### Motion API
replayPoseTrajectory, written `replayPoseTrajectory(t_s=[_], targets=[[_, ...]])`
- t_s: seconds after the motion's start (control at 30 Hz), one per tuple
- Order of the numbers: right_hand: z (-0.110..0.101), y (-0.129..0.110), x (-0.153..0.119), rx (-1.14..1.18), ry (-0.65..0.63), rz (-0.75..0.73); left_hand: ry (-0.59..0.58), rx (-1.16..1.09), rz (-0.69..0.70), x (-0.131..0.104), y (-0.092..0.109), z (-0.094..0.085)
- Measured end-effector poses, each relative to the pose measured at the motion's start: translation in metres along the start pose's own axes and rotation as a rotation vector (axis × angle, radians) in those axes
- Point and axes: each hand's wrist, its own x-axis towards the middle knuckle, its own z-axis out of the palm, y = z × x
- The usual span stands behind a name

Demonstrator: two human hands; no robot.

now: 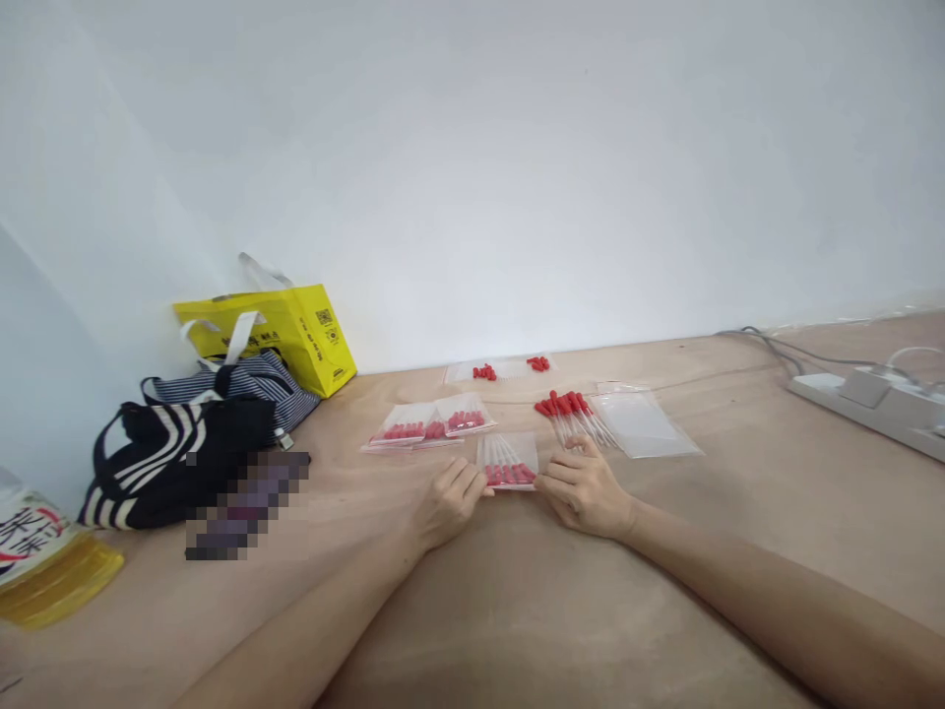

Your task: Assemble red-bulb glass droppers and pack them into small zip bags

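Observation:
Between my two hands is a small clear plastic bag [506, 455] with several red-tipped white sticks inside, their red ends toward me. My left hand [452, 500] pinches its near left corner, fingers closed. At the near right corner my right hand [587, 487] grips the same bag, its fingers curled. Just beyond my right hand lies a loose bunch of red-tipped sticks [572, 412]. Flat clear bags [642, 423] rest to the right of that bunch. Left of the held bag, filled bags with red tips [432, 423] overlap in a pile.
Near the wall lies another clear bag with red-tipped sticks [509, 370]. On the left stand a yellow shopping bag [317, 340], a striped pouch [258, 379], a black bag [177, 453] and a bottle of yellow liquid [66, 581]. A white power strip [871, 404] with cables is at right.

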Motion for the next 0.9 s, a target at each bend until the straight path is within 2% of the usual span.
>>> replayPoseTrajectory(t_s=[0.07,0.13,0.2,0.33,0.4,0.47,0.53,0.63,0.7,0.8,0.9], targets=[[-0.002,0.001,-0.002,0.031,0.003,0.022,-0.042,-0.083,-0.018,-0.003,-0.003,0.000],[-0.005,0.002,-0.004,0.071,-0.004,0.055,-0.109,-0.255,-0.129,-0.006,-0.004,-0.002],[-0.007,0.004,-0.007,0.111,-0.012,0.092,-0.174,-0.505,-0.403,-0.004,-0.004,-0.003],[-0.012,0.007,-0.010,0.201,-0.056,0.104,-0.209,-1.171,-1.145,0.013,0.005,-0.003],[-0.015,0.007,-0.011,0.285,-0.124,0.072,-0.196,-1.431,-1.341,0.022,0.014,-0.004],[-0.020,0.008,-0.011,0.376,-0.198,0.058,-0.191,-1.569,-1.368,0.027,0.024,-0.005],[-0.025,0.011,-0.011,0.419,-0.231,0.085,-0.209,-1.595,-1.325,0.030,0.032,-0.007],[-0.028,0.018,-0.014,0.354,-0.169,0.166,-0.237,-1.429,-1.279,0.036,0.031,-0.002],[-0.026,0.023,-0.015,0.254,-0.094,0.228,-0.203,-1.226,-1.261,0.045,0.017,0.008],[-0.021,0.028,-0.017,0.083,0.000,0.341,-0.175,-1.080,-1.263,0.063,-0.015,0.032],[-0.017,0.032,-0.018,-0.058,0.005,0.473,-0.197,-0.934,-1.257,0.079,-0.045,0.056]])
